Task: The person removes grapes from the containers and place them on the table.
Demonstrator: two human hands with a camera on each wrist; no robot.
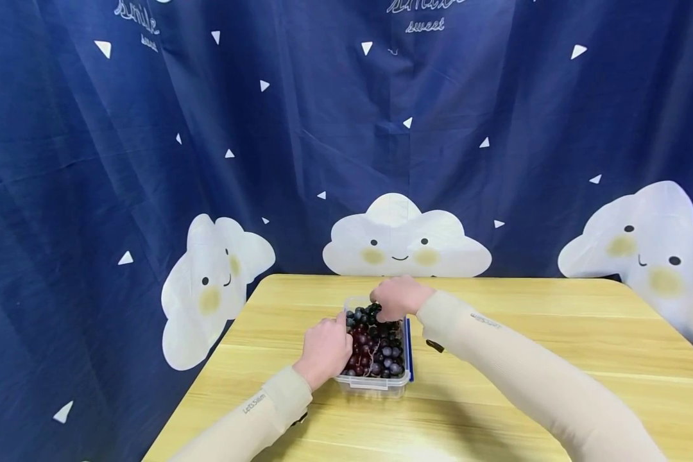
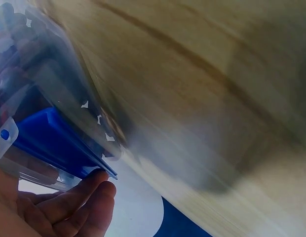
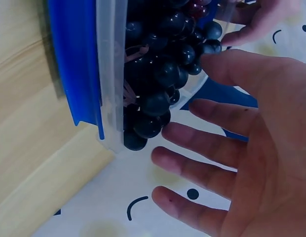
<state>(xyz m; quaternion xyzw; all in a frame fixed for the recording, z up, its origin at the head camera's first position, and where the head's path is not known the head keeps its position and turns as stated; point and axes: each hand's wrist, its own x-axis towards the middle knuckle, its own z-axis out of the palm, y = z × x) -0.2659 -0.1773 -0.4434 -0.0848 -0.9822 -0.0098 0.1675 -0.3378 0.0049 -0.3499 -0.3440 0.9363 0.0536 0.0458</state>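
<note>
A clear plastic container with blue side flaps stands on the table, filled with bunches of red grapes and dark grapes. My left hand grips the container's left wall. In the left wrist view its fingers bend against the outside, by a blue flap. Over the far right corner, my right hand reaches down to the dark grapes. Its fingers are spread and loosely bent in the right wrist view, with the thumb right at the grapes.
The container rests on a light wooden table. Behind the table hangs a dark blue curtain with white clouds and triangles. Dark wristbands show at both sleeve cuffs.
</note>
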